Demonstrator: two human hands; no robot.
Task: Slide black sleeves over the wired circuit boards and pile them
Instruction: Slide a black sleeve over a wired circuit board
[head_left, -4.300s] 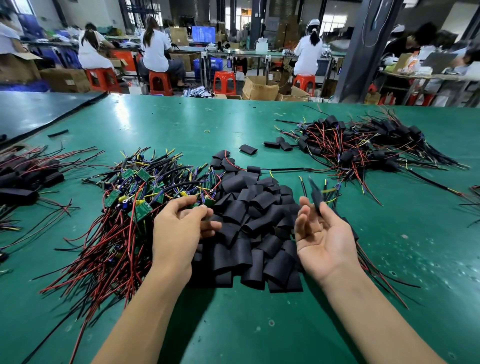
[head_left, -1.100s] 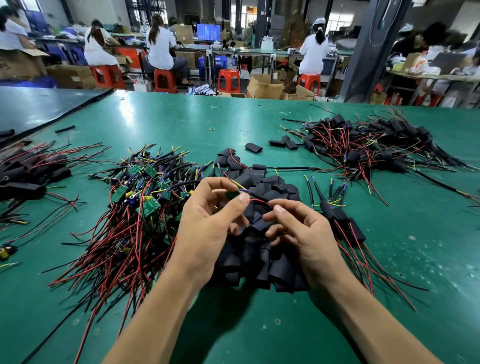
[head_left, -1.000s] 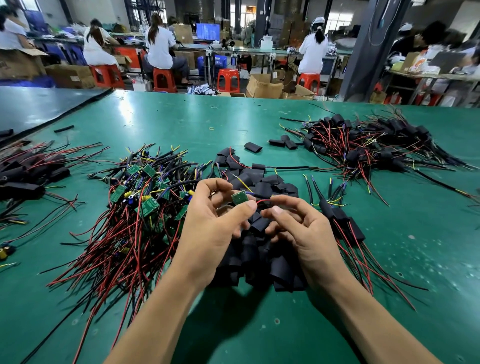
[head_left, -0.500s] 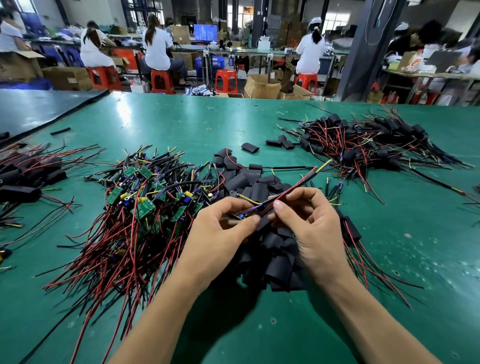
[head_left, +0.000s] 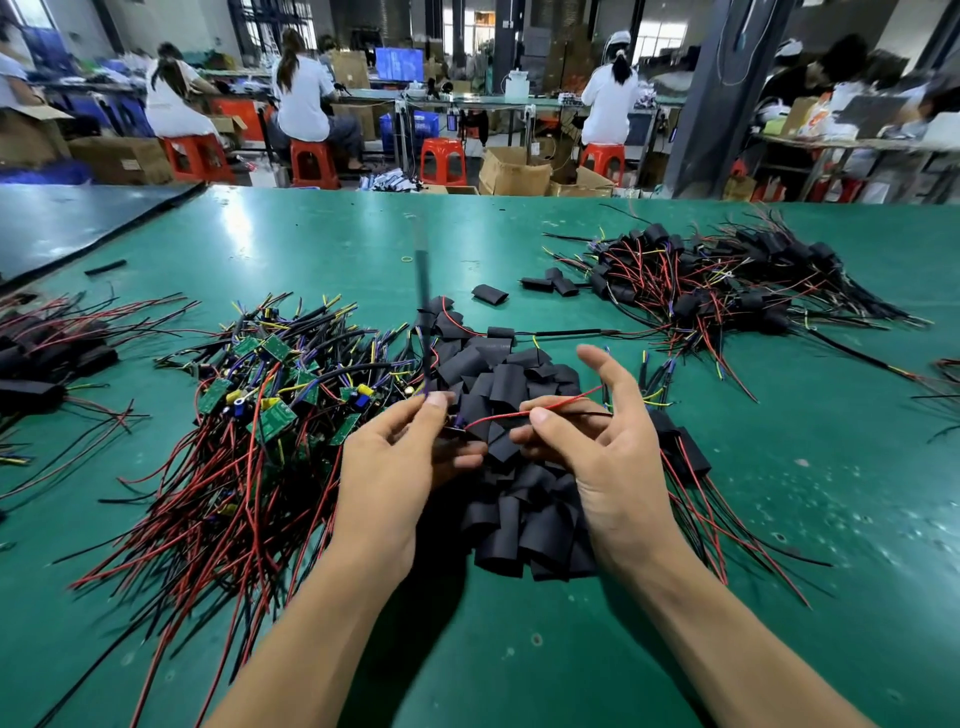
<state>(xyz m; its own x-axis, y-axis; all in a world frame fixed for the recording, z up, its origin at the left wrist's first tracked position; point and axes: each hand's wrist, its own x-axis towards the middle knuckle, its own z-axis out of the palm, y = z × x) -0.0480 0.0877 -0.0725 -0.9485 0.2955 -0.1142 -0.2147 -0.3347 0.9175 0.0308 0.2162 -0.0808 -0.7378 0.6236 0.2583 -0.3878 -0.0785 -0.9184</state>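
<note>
Left hand (head_left: 395, 467) pinches a black lead (head_left: 423, 322) between thumb and fingertip; the lead rises past them, blurred. Right hand (head_left: 608, 452) pinches a red wire (head_left: 519, 414) under the thumb, with the index finger raised and spread. The board is hidden between the fingertips. Sleeves (head_left: 511, 374) lie heaped just beneath the fingers. Risk: splayed leads catch a sleeve's mouth, or hook loose wires nearby and drag them.

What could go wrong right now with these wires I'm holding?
The left hand pinches a black lead that sticks up, blurred; it may snag the unsleeved board pile beside it. The right hand pinches only the thin red wire; pulling there could strain its hidden solder joint.
</note>
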